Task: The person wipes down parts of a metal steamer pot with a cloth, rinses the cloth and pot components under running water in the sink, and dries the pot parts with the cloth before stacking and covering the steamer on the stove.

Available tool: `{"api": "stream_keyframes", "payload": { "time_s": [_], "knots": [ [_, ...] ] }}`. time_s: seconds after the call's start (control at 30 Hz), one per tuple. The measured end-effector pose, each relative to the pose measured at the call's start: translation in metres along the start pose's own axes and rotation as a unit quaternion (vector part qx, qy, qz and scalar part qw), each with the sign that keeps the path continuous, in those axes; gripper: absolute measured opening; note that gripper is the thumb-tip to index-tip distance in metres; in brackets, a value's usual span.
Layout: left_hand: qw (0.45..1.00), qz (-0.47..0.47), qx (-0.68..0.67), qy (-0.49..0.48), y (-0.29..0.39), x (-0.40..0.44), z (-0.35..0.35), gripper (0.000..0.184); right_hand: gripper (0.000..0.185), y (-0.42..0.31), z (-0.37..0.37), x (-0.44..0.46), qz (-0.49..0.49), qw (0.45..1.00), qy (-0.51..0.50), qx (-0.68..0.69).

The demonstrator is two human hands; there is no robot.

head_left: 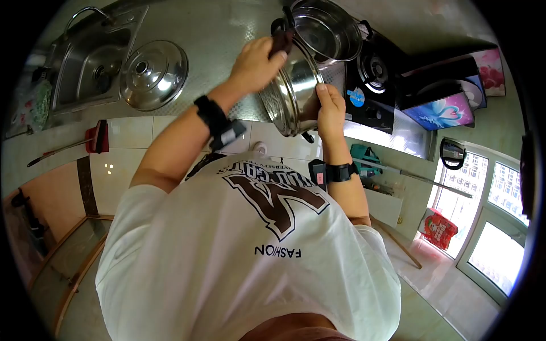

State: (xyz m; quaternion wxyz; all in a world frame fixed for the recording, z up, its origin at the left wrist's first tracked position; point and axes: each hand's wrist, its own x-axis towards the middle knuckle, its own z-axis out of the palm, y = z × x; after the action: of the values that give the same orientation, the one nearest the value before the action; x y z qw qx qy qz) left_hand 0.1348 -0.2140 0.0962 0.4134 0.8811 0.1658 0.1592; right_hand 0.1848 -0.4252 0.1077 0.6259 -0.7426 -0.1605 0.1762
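Counter (205,40); hands (256,65) (331,111) hold tilted pot (302,85)

Daylight glares through the glass door (493,247) between three and four o'clock, its panes burnt nearly white. Bright glints sit on the lid (162,77) at ten o'clock and the pot (305,85) near twelve. Wide-lens distortion bends the bench (196,34); black vignetting swallows the corners.

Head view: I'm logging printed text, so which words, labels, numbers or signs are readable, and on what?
"FASHION", upside down on the white shirt.
"CAT", within a longer, partly unclear word there.
Too unclear, small or blurred: the shirt's other lettering, blue sticker on the stove, red package, wrist label.
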Motion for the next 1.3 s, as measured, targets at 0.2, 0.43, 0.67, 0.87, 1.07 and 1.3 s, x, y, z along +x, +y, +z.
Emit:
{"api": "stream_keyframes", "payload": {
  "time_s": [0.2,0.43,0.67,0.87,1.07,1.3],
  "knots": [
    [0.961,0.261,0.086,-0.011,0.029,-0.056,-0.015,0.044,0.026,0.011,-0.010,-0.014,-0.033,0.999,-0.023,0.013],
    [0.958,0.259,0.125,0.006,0.050,-0.033,-0.006,0.048,0.030,-0.018,0.018,0.015,0.029,0.992,-0.031,0.120],
    [0.966,0.198,0.153,0.062,0.013,0.034,-0.016,0.058,0.056,-0.058,0.032,0.050,0.144,0.962,-0.096,0.213],
    [0.991,0.125,0.044,0.037,0.005,0.058,-0.049,0.046,0.054,0.004,0.025,0.039,0.061,0.985,-0.159,0.023],
    [0.950,0.210,0.204,0.110,-0.006,0.022,-0.030,0.054,0.037,-0.006,0.041,0.057,0.054,0.984,-0.153,0.075],
    [0.932,0.302,0.202,-0.006,0.020,-0.034,-0.006,0.040,0.034,-0.012,0.041,0.081,0.135,0.981,-0.033,0.138]
  ]
}}
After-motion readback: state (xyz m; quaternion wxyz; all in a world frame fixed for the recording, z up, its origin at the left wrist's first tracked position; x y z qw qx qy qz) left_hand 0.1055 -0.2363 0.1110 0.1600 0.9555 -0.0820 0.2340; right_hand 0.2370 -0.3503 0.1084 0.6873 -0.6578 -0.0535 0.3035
